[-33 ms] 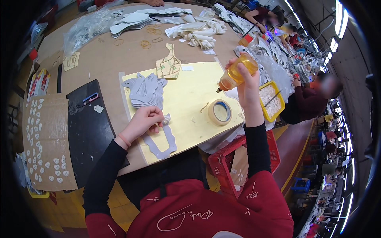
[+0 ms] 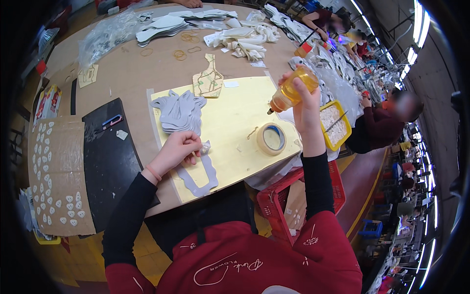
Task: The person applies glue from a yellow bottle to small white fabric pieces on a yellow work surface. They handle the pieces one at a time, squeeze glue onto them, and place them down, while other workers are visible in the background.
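Observation:
My right hand point(image 2: 308, 108) is wrapped round a squeeze bottle point(image 2: 287, 95) of amber liquid, tilted with its dark nozzle pointing down and left above the yellow sheet point(image 2: 230, 117). My left hand point(image 2: 177, 151) is closed in a pinch, a small whitish piece point(image 2: 206, 145) at its fingertips. Just under that hand lies a grey wavy-edged cutout point(image 2: 208, 174) with an open middle, partly covered by my fingers. Beyond it rests a stack of grey scalloped cutouts point(image 2: 180, 111). A roll of tape point(image 2: 271, 138) lies on the sheet, below the bottle.
A patterned template point(image 2: 208, 81) lies at the sheet's far edge. Left are a black mat point(image 2: 110, 161) with a cutter point(image 2: 112, 122) and cardboard point(image 2: 61, 181) bearing small white pieces. Right are a yellow tray point(image 2: 346, 132) and a red crate point(image 2: 269, 201). A co-worker point(image 2: 387, 120) sits farther right.

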Demonstrator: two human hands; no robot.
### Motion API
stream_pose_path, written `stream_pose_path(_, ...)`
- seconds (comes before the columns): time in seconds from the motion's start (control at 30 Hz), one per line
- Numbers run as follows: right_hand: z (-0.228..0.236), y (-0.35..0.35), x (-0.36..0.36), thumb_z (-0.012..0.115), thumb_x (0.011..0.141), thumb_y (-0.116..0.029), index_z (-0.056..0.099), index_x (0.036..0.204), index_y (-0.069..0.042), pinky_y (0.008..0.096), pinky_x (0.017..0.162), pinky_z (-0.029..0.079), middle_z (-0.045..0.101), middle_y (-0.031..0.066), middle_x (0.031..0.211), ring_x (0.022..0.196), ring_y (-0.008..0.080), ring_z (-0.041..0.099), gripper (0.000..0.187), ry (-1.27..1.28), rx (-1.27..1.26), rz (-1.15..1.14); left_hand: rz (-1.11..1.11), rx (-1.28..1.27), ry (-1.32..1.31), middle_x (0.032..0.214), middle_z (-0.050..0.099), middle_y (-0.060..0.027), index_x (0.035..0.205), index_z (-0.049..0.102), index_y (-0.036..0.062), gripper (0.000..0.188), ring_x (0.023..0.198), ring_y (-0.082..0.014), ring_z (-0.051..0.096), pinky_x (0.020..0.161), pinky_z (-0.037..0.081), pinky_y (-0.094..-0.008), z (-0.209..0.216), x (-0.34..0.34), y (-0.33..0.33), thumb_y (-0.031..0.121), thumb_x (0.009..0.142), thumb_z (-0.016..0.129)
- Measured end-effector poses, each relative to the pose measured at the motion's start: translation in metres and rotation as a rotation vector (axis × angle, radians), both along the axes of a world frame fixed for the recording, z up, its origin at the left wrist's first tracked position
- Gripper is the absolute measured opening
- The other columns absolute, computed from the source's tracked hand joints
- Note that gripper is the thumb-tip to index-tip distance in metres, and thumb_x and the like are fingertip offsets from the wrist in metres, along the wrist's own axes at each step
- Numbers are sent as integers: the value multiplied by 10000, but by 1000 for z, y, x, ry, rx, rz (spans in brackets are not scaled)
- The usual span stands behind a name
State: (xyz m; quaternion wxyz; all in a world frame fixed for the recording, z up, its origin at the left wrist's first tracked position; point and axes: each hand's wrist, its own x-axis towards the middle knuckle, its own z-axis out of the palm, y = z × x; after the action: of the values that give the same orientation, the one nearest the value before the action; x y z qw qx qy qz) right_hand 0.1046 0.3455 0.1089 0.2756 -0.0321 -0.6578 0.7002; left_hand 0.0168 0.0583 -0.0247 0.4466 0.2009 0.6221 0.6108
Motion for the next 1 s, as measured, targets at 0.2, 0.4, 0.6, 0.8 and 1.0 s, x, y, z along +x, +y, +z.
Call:
stream_pose_path(0.2, 7, 1, -9, 705, 847, -225, 385, 1359, -31, 358, 915, 470, 620, 85, 1021, 990, 206, 604, 635, 51, 50, -13, 2, -3, 4, 711, 644, -26, 890, 587, 38, 76, 538, -64, 593, 488, 444, -173, 2, -5, 3, 114, 896, 581)
stream_pose_path(0.4, 9, 8, -8, 691, 864, -290, 412, 1357, -23, 385, 992, 443, 613, 98, 1106, 1056, 232, 588, 627, 44, -114, 7, 8, 2, 0, 721, 647, -28, 900, 587, 38, 80, 546, -65, 599, 486, 442, -174, 2, -5, 4, 118, 894, 584)
stream_pose_path(0.6, 13, 8, -4, 674, 884, -288, 457, 1305, 12, 379, 994, 443, 616, 151, 1171, 1116, 243, 582, 561, -62, 9, -40, 2, 16, 4, 724, 648, -33, 906, 587, 34, 81, 549, -70, 603, 481, 442, -183, 1, -5, 3, 113, 893, 583)
stream_pose_path(0.8, 13, 4, -3, 675, 891, -247, 510, 1253, 25, 362, 970, 464, 645, 151, 1132, 1099, 235, 598, 482, -74, -10, -88, 2, 15, 5, 723, 645, -35, 904, 592, 21, 83, 539, -64, 588, 481, 438, -178, -2, -6, 5, 103, 889, 585)
stream_pose_path(1.0, 13, 3, -2, 672, 894, -225, 528, 1237, 18, 363, 953, 476, 649, 156, 1121, 1087, 234, 604, 444, -86, -13, -103, 0, 21, 9, 717, 647, -38, 899, 586, 26, 75, 546, -73, 601, 491, 445, -184, -1, -6, 4, 100, 887, 584)
